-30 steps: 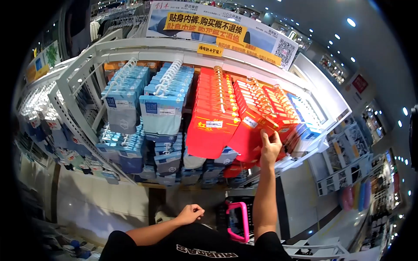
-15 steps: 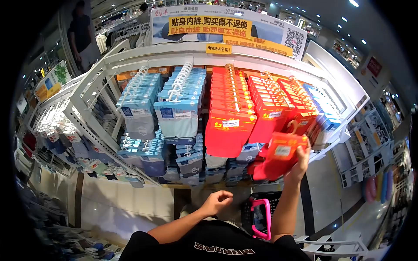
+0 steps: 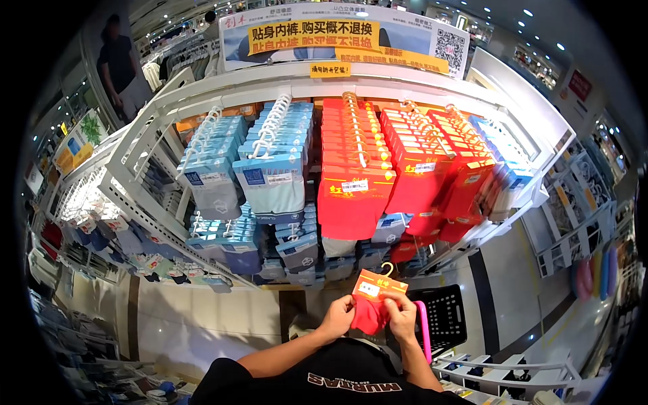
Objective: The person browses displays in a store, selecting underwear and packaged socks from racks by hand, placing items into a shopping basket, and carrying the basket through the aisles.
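Note:
A red package with a card top and a small hook (image 3: 368,297) is held in front of my body, between both hands. My left hand (image 3: 337,317) grips its left edge, fingers closed. On the other side my right hand (image 3: 401,316) pinches the right edge near the card. Beyond them hang rows of red packages (image 3: 356,196) on rack hooks. Blue and white packages (image 3: 271,182) hang to the left of the red ones.
A black basket (image 3: 445,314) with a pink handle (image 3: 424,331) stands right of my body. The white rack frame (image 3: 304,84) spans the front, under a sign (image 3: 314,35). More hanging goods (image 3: 121,236) are at the left.
The red package came off the right part of the rack in my right hand and moved down toward my body. My left hand has closed on it too.

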A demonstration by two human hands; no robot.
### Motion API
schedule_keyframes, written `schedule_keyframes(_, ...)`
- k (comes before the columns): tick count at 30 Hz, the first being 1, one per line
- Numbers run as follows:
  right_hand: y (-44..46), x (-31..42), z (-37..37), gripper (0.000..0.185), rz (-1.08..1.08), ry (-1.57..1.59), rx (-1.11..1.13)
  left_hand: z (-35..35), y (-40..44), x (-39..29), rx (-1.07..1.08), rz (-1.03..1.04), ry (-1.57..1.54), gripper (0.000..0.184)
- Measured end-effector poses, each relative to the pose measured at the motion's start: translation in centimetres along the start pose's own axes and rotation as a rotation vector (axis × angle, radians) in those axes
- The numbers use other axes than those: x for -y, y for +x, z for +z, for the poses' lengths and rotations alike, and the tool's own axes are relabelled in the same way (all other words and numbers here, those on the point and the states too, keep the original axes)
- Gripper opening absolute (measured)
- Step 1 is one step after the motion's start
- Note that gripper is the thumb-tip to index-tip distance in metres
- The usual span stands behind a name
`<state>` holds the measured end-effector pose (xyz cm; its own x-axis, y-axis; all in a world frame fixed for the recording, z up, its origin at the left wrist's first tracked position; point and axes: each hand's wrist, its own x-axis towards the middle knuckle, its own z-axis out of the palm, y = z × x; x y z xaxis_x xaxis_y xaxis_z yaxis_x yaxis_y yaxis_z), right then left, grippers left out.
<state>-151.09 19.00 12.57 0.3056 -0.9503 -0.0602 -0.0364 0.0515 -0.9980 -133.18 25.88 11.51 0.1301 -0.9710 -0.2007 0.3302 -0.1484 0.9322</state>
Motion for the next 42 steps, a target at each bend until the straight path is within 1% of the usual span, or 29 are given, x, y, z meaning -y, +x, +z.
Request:
schedule_keyframes(1, -0.5, 0.9, 0.9, 0.015, -0.188, -0.091, 0.01, -0.6, 0.2, 0.8, -0.03, 0.001, -0.012, 0.01)
schedule_keyframes(2, -0.8, 0.7, 1.3, 0.024, -0.223, -0.105, 0.079, -1.1, 0.6, 1.7, -0.051, -0.019, 0.005, 0.01)
schedule_keyframes(4, -1.5, 1.8, 2.4, 0.043, -0.329, -0.268, 0.157, -1.4, 0.8, 1.8, -0.094, -0.06, 0.04, 0.01)
schedule_keyframes(5, -1.7, 1.1, 2.9, 0.061, -0.262, -0.231, 0.186, -1.0, 0.8, 2.0, -0.141, -0.062, -0.017, 0.013)
schedule_keyframes(6, -1.7, 1.3, 3.3, 0.068, -0.284, -0.263, 0.194, -0.5, 0.6, 1.3, -0.134, -0.049, 0.008, 0.013)
schedule_keyframes(8, -1.3, 1.8, 3.7, 0.053, -0.329, -0.276, 0.157, 0.1, 0.3, 0.1, -0.121, -0.021, 0.06, 0.013)
schedule_keyframes(9, -0.9, 1.5, 3.7, 0.043, -0.323, -0.261, 0.145, 0.2, 0.1, -0.4, -0.119, -0.02, 0.111, 0.014)
schedule_keyframes(10, -0.4, 1.1, 3.6, 0.033, -0.315, -0.247, 0.133, 0.2, -0.1, -0.2, -0.108, -0.033, 0.087, 0.013)
schedule_keyframes(11, -0.2, 0.9, 3.5, 0.018, -0.262, -0.218, 0.067, 0.0, -0.2, 0.1, -0.094, -0.047, 0.064, 0.012)
schedule_keyframes(12, 0.1, 0.7, 3.3, 0.015, -0.222, -0.172, 0.068, -0.1, -0.3, 0.3, -0.078, -0.062, 0.041, 0.012)
schedule_keyframes(14, 0.4, -0.4, 3.1, 0.016, -0.131, -0.055, -0.001, -0.1, -0.4, 0.6, -0.076, -0.06, 0.0, 0.013)
schedule_keyframes(15, 0.6, -1.2, 3.1, 0.02, -0.106, 0.001, -0.027, 0.0, -0.3, 0.7, -0.089, -0.045, -0.019, 0.014)
schedule_keyframes(18, 0.5, -2.3, 3.3, 0.025, 0.094, 0.413, -0.099, 0.2, -0.4, 0.4, -0.139, -0.019, -0.032, 0.017)
schedule_keyframes(19, 0.5, -2.0, 3.6, 0.032, 0.082, 0.474, -0.105, 0.3, -0.6, 0.3, -0.157, -0.016, -0.029, 0.019)
schedule_keyframes(22, 0.5, -0.9, 4.1, 0.036, 0.121, 0.596, -0.19, 0.0, -0.3, 2.1, -0.197, 0.053, 0.046, 0.028)
schedule_keyframes(25, 0.6, -0.6, 3.8, 0.04, 0.12, 0.596, -0.192, 0.1, -0.4, 2.4, -0.204, 0.067, 0.132, 0.039)
schedule_keyframes(26, 0.5, -0.6, 3.7, 0.04, 0.118, 0.584, -0.2, 0.0, -0.7, 1.9, -0.149, 0.039, 0.124, 0.032)
schedule_keyframes(29, 0.5, -0.2, 3.5, 0.041, 0.142, 0.609, -0.231, 0.8, -1.1, -0.8, -0.153, 0.052, 0.142, 0.039)
schedule_keyframes(30, 0.6, 0.2, 3.5, 0.042, 0.15, 0.607, -0.247, 1.0, -1.1, -0.8, -0.163, 0.026, 0.136, 0.041)
schedule_keyframes(32, 0.6, 0.1, 3.4, 0.043, 0.14, 0.586, -0.255, 1.0, -1.2, -0.8, -0.162, 0.042, 0.174, 0.04)
schedule_keyframes(35, 0.3, -0.5, 3.3, 0.045, 0.154, 0.634, -0.252, 0.8, -1.3, 0.1, -0.158, 0.016, 0.086, 0.039)
schedule_keyframes(37, 0.0, 1.0, 3.5, 0.047, 0.19, 0.644, -0.252, 1.0, -1.4, 0.2, -0.158, -0.037, -0.015, 0.037)
schedule_keyframes(38, -0.1, 1.3, 3.5, 0.048, 0.187, 0.658, -0.232, 1.0, -1.6, 0.0, -0.153, -0.045, -0.044, 0.036)
schedule_keyframes(39, -0.2, 1.4, 3.6, 0.051, 0.197, 0.627, -0.258, 0.7, -1.6, 0.4, -0.143, -0.068, -0.033, 0.036)
schedule_keyframes(41, -0.7, -1.1, 2.0, 0.053, 0.169, 0.564, -0.142, 0.1, -1.5, 0.9, -0.144, -0.123, -0.025, 0.036)
schedule_keyframes(42, -0.5, -0.8, 1.6, 0.055, 0.148, 0.529, -0.081, -0.1, -1.6, 0.9, -0.151, -0.158, -0.029, 0.035)
